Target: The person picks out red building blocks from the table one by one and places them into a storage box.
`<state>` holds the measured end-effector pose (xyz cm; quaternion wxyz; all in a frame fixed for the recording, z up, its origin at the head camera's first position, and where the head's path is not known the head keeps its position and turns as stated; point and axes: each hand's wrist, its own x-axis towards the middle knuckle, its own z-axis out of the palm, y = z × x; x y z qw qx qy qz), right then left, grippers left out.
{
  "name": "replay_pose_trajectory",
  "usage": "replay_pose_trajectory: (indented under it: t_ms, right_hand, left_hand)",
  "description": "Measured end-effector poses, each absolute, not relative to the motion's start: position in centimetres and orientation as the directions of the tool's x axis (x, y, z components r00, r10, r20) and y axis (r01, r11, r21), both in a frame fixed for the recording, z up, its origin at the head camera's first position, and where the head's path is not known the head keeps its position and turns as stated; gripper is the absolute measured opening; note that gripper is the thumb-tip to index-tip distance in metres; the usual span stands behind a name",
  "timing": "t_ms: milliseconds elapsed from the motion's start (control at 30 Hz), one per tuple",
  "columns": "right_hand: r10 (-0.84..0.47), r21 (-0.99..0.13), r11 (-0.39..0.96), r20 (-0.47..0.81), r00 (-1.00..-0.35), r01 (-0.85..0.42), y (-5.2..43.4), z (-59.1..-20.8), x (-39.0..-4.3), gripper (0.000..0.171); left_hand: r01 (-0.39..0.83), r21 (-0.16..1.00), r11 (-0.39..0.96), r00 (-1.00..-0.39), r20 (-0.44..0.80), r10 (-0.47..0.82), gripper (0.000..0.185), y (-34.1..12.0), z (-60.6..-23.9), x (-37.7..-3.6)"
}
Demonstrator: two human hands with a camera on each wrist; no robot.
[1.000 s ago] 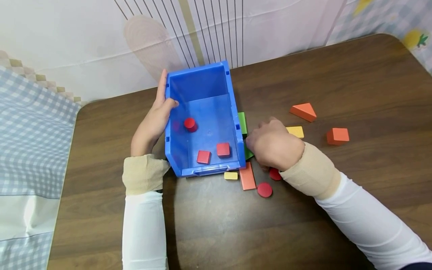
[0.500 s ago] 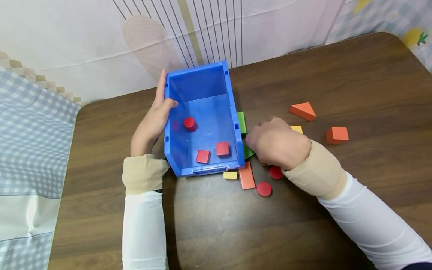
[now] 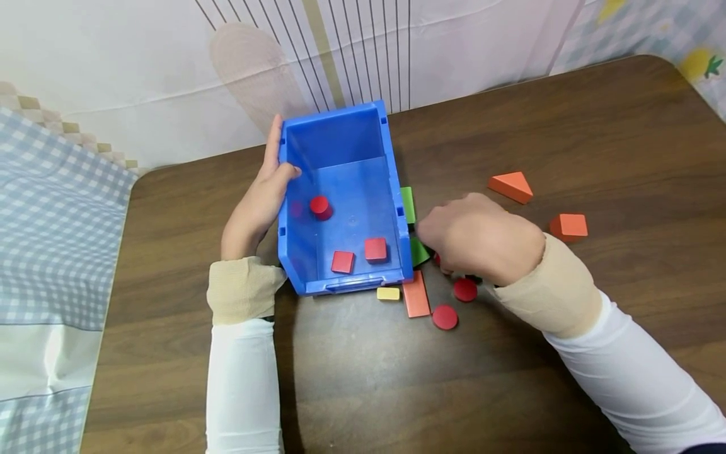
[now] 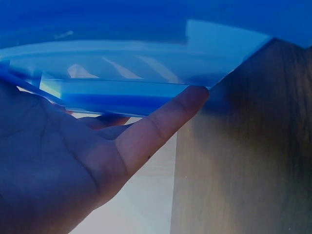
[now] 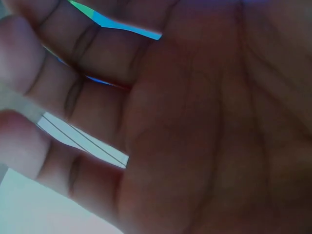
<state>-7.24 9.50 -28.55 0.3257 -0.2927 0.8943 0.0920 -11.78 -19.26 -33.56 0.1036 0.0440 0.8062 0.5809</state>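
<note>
My left hand [image 3: 258,202] grips the left wall of a blue plastic bin [image 3: 348,164], its thumb over the rim and its fingers along the outside. Inside the bin lie a red cylinder [image 3: 321,207] and two red blocks [image 3: 375,250]. My right hand [image 3: 482,236] is low over the table, just right of the bin, its fingers pointing down among small blocks. Part of a red piece [image 3: 437,259] shows under its fingertips; whether they pinch it is hidden. The right palm [image 5: 190,126] fills the right wrist view with fingers bent and slightly apart.
Against the bin's right side lie two green blocks [image 3: 419,252]. An orange rectangular block [image 3: 416,295], a small yellow block [image 3: 388,294] and two red discs [image 3: 445,317] lie in front. Farther right are an orange triangular block [image 3: 512,187] and an orange cube [image 3: 570,227].
My right hand has shifted slightly right, covering the yellow block behind it and uncovering a red disc and part of a red piece. The left hand and bin stay put.
</note>
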Motion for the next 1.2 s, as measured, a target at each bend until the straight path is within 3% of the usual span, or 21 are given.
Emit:
replay_pose_trajectory:
  t_ms: [267, 667, 1000, 1200]
  right_hand:
    - [-0.505, -0.109, 0.818, -0.607, -0.614, -0.565, 10.3, -27.9, -6.9, 0.018]
    - [-0.506, -0.115, 0.821, -0.601, -0.619, -0.56, 10.7, -27.3, -6.6, 0.019]
    - [-0.555, -0.281, 0.823, -0.587, -0.589, -0.495, 11.4, -27.0, -6.5, 0.018]
    - [-0.57, -0.288, 0.81, -0.592, -0.57, -0.511, 11.4, -26.8, -6.5, 0.019]
  left_hand:
    - [-0.043, 0.948, 0.314, -0.976, -0.107, 0.191, 0.085, -19.3, -33.7, -11.8]
    - [-0.042, 0.949, 0.313, -0.976, -0.106, 0.19, 0.085, -19.2, -33.6, -11.7]
    - [-0.042, 0.949, 0.312, -0.977, -0.104, 0.188, 0.085, -19.3, -33.7, -11.7]
    - [-0.038, 0.949, 0.312, -0.976, -0.103, 0.192, 0.084, -19.2, -33.7, -11.8]
